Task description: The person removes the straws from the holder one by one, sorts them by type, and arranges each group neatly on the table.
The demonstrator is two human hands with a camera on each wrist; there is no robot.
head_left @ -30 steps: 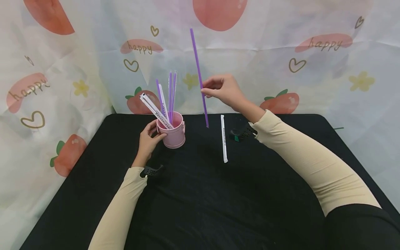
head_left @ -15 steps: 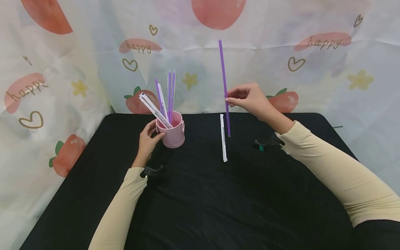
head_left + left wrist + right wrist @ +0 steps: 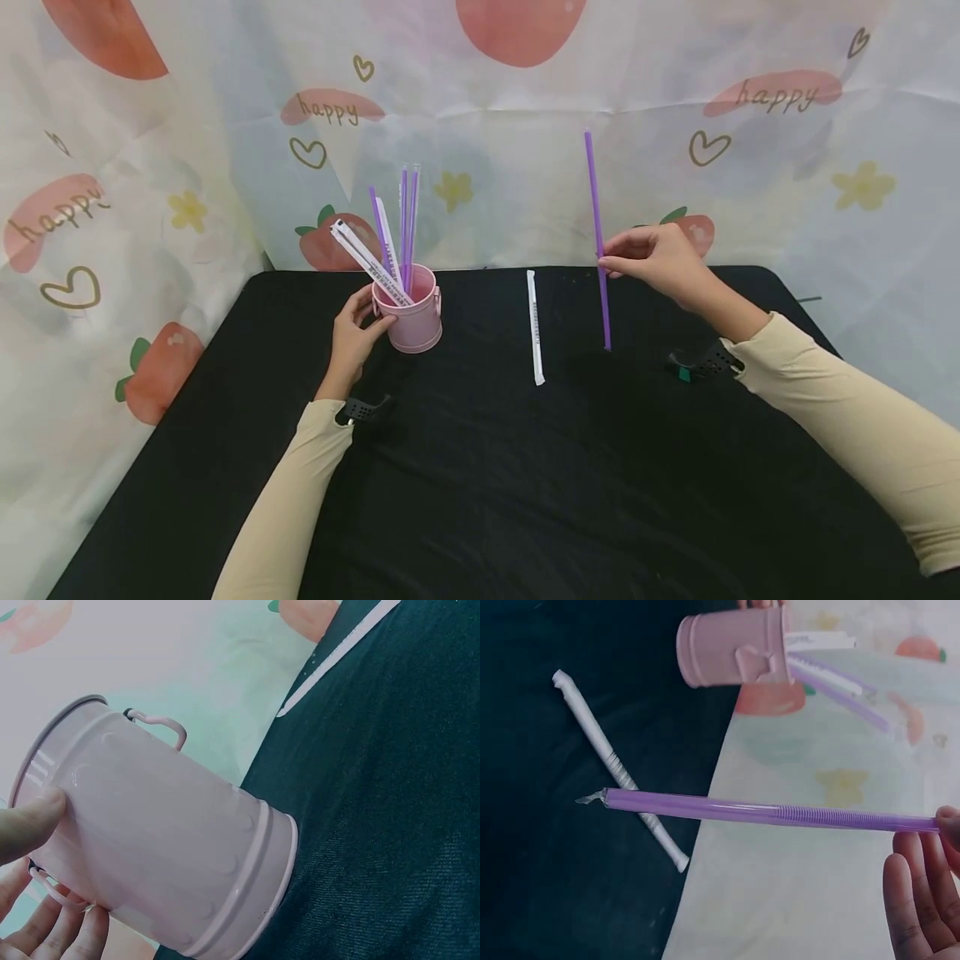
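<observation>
My left hand [image 3: 354,335] grips the side of a small pink bucket [image 3: 417,330], thumb on the near wall and fingers round by one handle, as the left wrist view shows. Purple straws [image 3: 407,218] and white paper-wrapped straws [image 3: 367,260] lean out of the bucket's mouth. At the right, my right hand [image 3: 660,262] pinches a purple straw [image 3: 596,196] between thumb and fingertips, holding it nearly upright. In the right wrist view this purple straw [image 3: 697,806] has a ribbed section and a clear wrapper end. A white paper-wrapped straw [image 3: 536,329] lies on the table between both hands.
A black cloth [image 3: 480,483] covers the table. Behind its far edge hangs a pale curtain [image 3: 495,150] printed with fruit, hearts and flowers, and it continues along the left side. Dark straps [image 3: 363,411] sit at both wrists.
My right hand has moved right and downward, carrying the purple straw away from the bucket and past the white wrapped straw. The left hand stays on the bucket.
</observation>
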